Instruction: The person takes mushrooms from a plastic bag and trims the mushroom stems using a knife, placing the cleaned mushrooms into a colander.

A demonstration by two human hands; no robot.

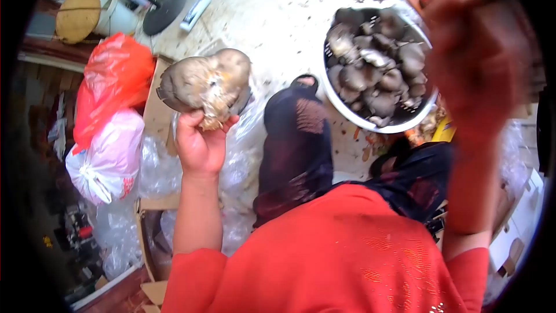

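My left hand is closed on the pale stem end of a mushroom cluster. Broad grey-brown caps spread above my fingers. Raised at the upper right, my right hand is smeared by motion and looks reddish. Its fingers do not show clearly, nor whether anything is in them. Below and left of it stands a basket with a white rim, filled with grey mushrooms. The basket is on the floor in front of my knees.
To the left are a red plastic bag and a tied pink-white bag, beside cardboard and clear plastic. A white tube lies on the floor near a dark round base. Scraps surround the basket.
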